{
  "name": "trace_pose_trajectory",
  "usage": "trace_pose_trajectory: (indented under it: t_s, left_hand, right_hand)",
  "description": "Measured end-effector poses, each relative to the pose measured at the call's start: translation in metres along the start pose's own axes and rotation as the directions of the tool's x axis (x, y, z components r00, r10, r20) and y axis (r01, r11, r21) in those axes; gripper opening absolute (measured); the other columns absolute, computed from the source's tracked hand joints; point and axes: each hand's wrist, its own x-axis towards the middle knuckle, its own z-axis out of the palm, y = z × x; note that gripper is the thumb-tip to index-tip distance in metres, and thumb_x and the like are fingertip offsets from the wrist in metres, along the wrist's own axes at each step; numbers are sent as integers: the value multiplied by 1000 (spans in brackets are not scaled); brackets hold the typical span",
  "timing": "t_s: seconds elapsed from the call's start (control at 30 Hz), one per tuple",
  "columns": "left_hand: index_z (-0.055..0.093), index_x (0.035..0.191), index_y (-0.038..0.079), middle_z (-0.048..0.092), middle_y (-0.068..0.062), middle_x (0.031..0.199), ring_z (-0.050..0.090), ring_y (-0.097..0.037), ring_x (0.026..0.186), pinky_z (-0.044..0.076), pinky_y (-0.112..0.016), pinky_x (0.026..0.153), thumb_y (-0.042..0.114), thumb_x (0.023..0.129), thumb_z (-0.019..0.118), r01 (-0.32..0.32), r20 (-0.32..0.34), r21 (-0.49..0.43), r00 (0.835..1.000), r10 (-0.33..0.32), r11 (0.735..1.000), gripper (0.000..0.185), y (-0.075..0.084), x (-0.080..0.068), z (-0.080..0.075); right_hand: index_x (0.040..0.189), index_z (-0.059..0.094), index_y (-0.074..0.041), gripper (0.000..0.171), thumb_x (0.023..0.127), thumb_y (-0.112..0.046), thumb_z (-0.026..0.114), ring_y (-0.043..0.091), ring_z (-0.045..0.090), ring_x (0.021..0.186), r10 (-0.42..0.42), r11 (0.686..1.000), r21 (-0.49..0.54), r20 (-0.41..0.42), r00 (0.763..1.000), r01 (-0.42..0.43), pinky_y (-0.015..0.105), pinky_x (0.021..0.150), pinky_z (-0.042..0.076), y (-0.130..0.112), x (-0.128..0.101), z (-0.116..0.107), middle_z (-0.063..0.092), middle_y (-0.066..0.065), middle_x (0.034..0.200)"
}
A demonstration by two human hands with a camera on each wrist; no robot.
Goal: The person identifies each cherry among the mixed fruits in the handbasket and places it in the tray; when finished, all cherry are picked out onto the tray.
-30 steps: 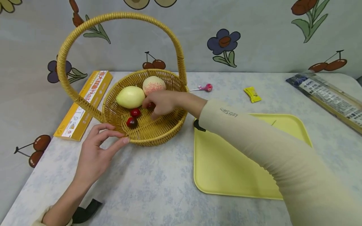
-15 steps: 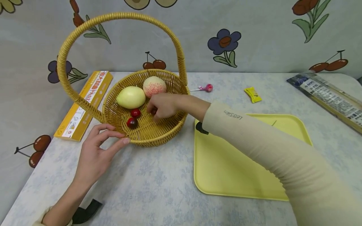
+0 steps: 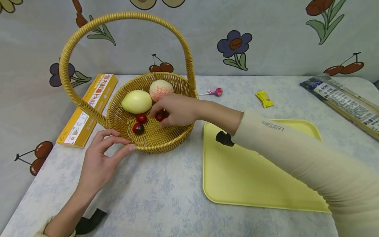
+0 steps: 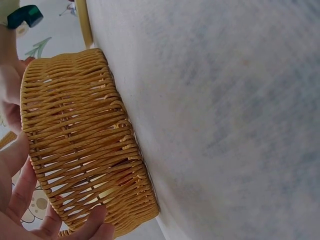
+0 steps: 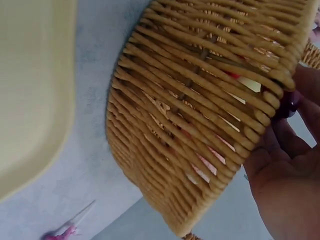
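Right hand (image 3: 177, 110) pinches a cherry (image 3: 160, 116) inside the wicker basket (image 3: 154, 143); left hand (image 3: 100, 161), fingers relaxed, steadies its rim. Lifting it clear looks next.

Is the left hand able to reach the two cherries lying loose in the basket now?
Probably yes: the left hand touches the basket rim, the two cherries lie just inside, uncovered.

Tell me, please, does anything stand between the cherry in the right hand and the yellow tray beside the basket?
Only the basket's own rim lies between them. The right hand pinches the cherry inside the basket, and the yellow tray sits bare just past that wall.
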Motion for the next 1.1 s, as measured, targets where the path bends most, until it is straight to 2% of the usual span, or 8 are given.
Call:
trace_pose_trajectory:
  t_s: [0.23,0.37,0.5,0.77,0.97,1.1]
  left_hand:
    - [74,92,7,54,-5,115,46,-12,108,35,-32,83,12,85,80,4,3,-1,1000,-4,1000,10,0,-1,0]
    - [75,92,7,54,-5,115,45,-10,108,35,-31,83,11,85,80,4,2,0,1000,-4,1000,10,0,-1,1]
    - [75,92,7,53,-2,114,45,-9,107,35,-29,83,10,84,80,-2,-5,-4,1000,2,1000,10,0,-2,1]
    - [75,92,7,54,-3,114,45,-9,107,35,-27,84,9,84,80,-10,-13,-2,1000,10,1000,10,1,-2,1]
    - [75,92,6,54,-2,113,45,-8,107,35,-26,84,8,84,80,-14,-19,-5,1000,13,1000,10,0,-2,1]
    - [74,92,6,54,-2,114,45,-8,107,35,-26,84,9,84,80,-7,-15,-3,1000,7,1000,10,0,-2,2]
  right_hand:
    - [120,69,-10,26,95,-13,66,13,55,99,28,997,75,-160,987,-17,31,89,45,-2,-45,-4,64,0,112]
    - [125,67,-10,31,94,-15,68,12,56,96,54,991,135,-227,972,-24,33,82,50,-3,-75,-5,64,-1,114]
    - [129,62,-9,37,94,-16,70,10,57,93,104,985,158,-249,963,-66,31,74,52,-4,-109,-4,63,-4,114]
    - [116,63,-11,27,91,-10,73,12,61,94,244,958,217,-272,931,-188,31,73,55,10,-171,5,64,-3,105]
    - [112,66,-8,28,87,-3,76,12,63,91,300,948,203,-310,902,-245,30,74,56,23,-195,17,61,0,103]
    - [113,66,-7,30,85,-3,77,14,63,90,328,942,178,-302,895,-285,30,73,56,30,-200,28,62,0,102]
